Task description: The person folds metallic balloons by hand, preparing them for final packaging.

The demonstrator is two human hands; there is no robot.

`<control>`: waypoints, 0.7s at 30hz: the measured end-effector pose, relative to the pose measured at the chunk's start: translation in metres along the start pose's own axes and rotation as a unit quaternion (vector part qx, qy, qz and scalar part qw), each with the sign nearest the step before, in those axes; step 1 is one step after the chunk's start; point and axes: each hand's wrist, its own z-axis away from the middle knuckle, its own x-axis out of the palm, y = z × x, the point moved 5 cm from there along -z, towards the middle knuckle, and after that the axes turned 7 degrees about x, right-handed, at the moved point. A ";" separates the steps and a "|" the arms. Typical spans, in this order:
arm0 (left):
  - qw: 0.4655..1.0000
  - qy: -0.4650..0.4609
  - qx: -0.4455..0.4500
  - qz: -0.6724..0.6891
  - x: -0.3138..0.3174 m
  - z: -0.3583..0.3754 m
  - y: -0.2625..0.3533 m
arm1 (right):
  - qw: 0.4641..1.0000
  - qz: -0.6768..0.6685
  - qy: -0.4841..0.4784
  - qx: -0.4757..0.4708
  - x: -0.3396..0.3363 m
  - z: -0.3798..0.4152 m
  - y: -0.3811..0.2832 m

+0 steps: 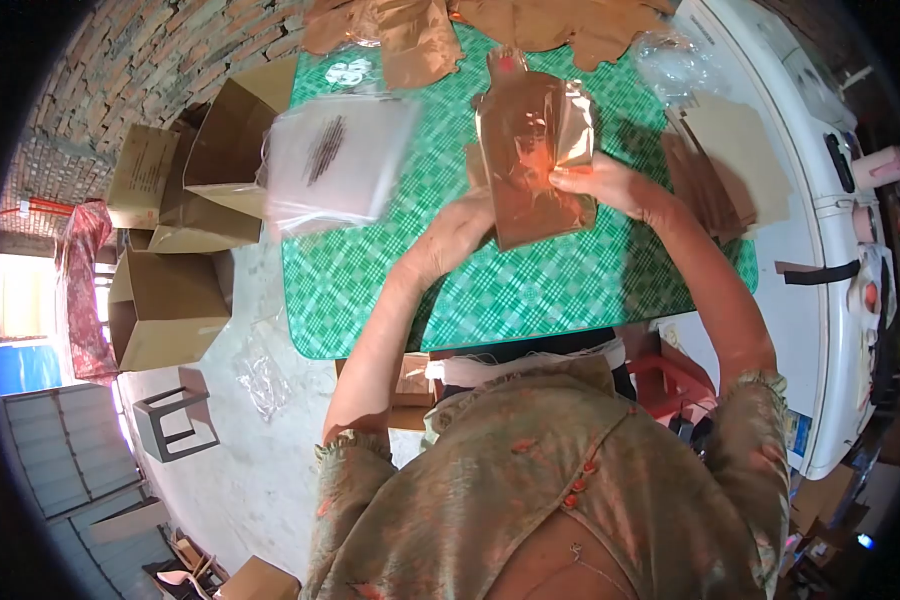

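A shiny, copper-coloured flat piece (535, 215) is held upright over the green checked table (370, 310). My left hand (458, 235) is at its lower left edge, the fingers mostly hidden behind it. On the right side, my right hand (605, 186) pinches the piece between thumb and fingers. A stack of clear plastic bags (345, 165) lies on the table to the left of my hands. Flat brown and beige sheets (735, 165) lie at the right edge. More copper-coloured pieces (415, 45) are spread along the far edge.
Open cardboard boxes (175, 305) stand left of the table, near a small dark stool (177, 413). Crumpled clear plastic (675, 65) lies at the far right corner. A white appliance (805, 230) borders the right side. A red stool (675, 385) is below the table's front edge.
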 end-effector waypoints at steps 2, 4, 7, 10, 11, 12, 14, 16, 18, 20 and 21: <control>0.998 0.019 -0.038 0.043 -0.002 0.002 -0.007 | 1.000 0.004 -0.009 0.024 -0.004 -0.008 0.008; 0.986 0.032 -0.129 0.100 -0.002 0.006 -0.001 | 0.999 -0.019 -0.021 0.040 -0.005 -0.014 0.013; 0.992 0.080 -0.082 0.044 -0.001 0.008 0.000 | 0.996 -0.072 -0.024 0.048 -0.001 -0.022 0.019; 0.985 0.065 0.047 -0.150 0.005 0.016 0.023 | 0.998 -0.049 0.000 0.044 -0.003 -0.024 0.025; 0.981 0.087 0.078 -0.158 0.007 0.018 0.034 | 0.999 -0.023 -0.001 0.044 -0.007 -0.028 0.031; 0.977 0.093 0.080 -0.174 0.009 0.021 0.034 | 0.999 0.004 -0.002 0.043 -0.009 -0.031 0.031; 0.969 0.108 0.082 -0.207 0.013 0.028 0.031 | 0.996 0.023 -0.013 0.085 -0.012 -0.035 0.037; 0.957 0.159 0.069 -0.234 0.018 0.036 0.033 | 0.994 0.046 -0.009 0.094 -0.012 -0.037 0.040; 0.948 0.196 0.042 -0.248 0.023 0.042 0.033 | 0.995 0.071 0.015 0.072 -0.013 -0.039 0.044; 0.942 0.221 0.026 -0.250 0.029 0.045 0.035 | 0.992 0.108 0.062 -0.020 -0.016 -0.047 0.060; 0.939 0.233 0.019 -0.251 0.032 0.046 0.035 | 0.991 0.111 0.071 -0.020 -0.016 -0.047 0.060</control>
